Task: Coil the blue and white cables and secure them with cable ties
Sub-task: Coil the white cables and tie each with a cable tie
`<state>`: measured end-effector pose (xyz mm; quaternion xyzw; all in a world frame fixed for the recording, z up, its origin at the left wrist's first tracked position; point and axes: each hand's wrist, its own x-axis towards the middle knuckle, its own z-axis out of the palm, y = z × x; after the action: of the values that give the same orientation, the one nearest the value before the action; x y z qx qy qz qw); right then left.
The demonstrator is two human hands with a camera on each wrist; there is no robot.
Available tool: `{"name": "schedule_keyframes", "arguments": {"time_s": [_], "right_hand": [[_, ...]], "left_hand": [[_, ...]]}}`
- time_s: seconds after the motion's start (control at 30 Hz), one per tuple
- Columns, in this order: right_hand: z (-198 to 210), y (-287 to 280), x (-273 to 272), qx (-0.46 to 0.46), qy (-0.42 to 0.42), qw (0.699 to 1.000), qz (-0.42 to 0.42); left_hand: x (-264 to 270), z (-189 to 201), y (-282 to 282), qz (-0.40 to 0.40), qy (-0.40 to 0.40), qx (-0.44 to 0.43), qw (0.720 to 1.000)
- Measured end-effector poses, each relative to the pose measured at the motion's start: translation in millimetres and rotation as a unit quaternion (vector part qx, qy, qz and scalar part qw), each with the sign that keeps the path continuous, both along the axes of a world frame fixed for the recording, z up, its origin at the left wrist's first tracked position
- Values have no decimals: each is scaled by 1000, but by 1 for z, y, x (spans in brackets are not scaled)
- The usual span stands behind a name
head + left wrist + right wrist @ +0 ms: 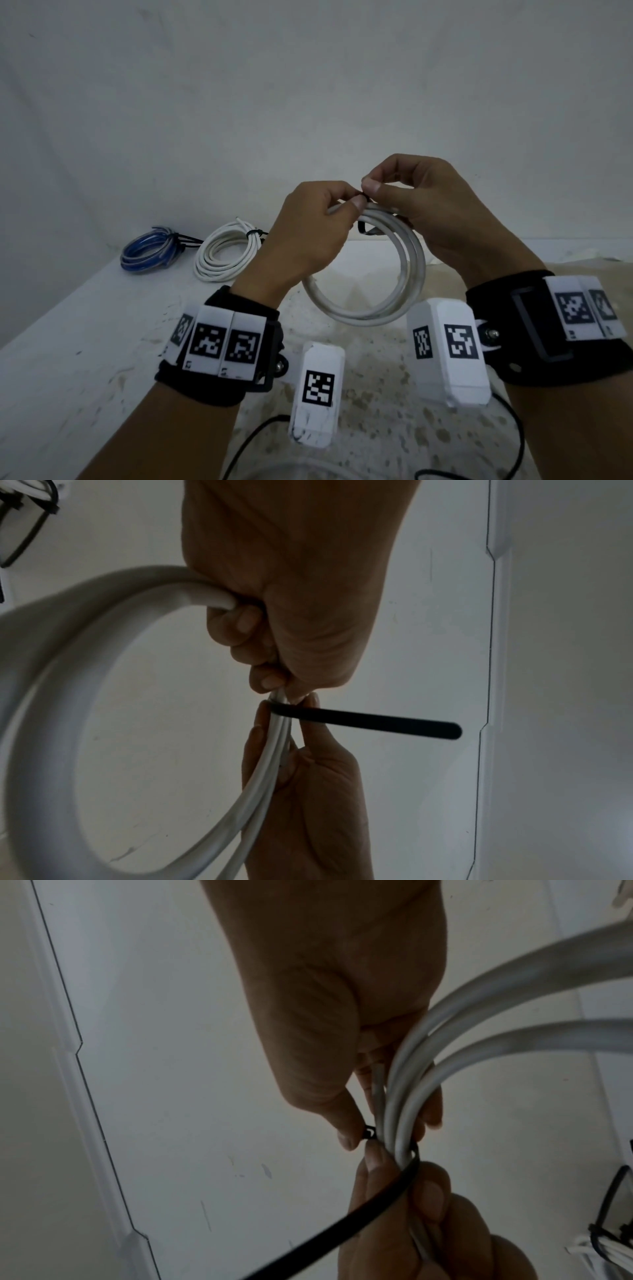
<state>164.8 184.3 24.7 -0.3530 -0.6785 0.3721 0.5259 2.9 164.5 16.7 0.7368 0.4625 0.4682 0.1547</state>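
A white table [68,342] stood against a plain pale wall [308,85]. Its near and right part was mottled with brownish stains [373,387], and small dark specks dotted the rest. Two black cords [246,445] lay at its near edge, one curving on the left, the other [519,442] looping on the right. In the wrist views a thin dark seam [489,642] with a small jog ran across a pale panel [171,1069].
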Motion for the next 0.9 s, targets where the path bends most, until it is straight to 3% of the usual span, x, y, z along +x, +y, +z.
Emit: {"name": "schedule_keyframes", "arguments": {"time_s": [0.1,0.23,0.37,0.43,0.63,0.7,0.9], "right_hand": [[1,-2,-3,-19,-25,1000,6],[5,-3,-8,63,-132,986,-74],[10,-7,-10,104,-239,965,6],[9,-11,-16,127,-254,958,29],[5,-6,-24,176,-155,971,-42],[7,-6,-24,171,-86,979,-69],[7,-6,-28,131,-30,986,-98]], "left_hand": [[-2,0,2,23,18,13,999],[-15,2,5,80,-10,27,996],[-29,6,8,125,-46,23,991],[-31,6,8,128,-48,18,990],[-22,5,8,119,-41,9,992],[-19,6,7,114,-40,10,993],[-12,4,5,102,-26,13,994]]}}
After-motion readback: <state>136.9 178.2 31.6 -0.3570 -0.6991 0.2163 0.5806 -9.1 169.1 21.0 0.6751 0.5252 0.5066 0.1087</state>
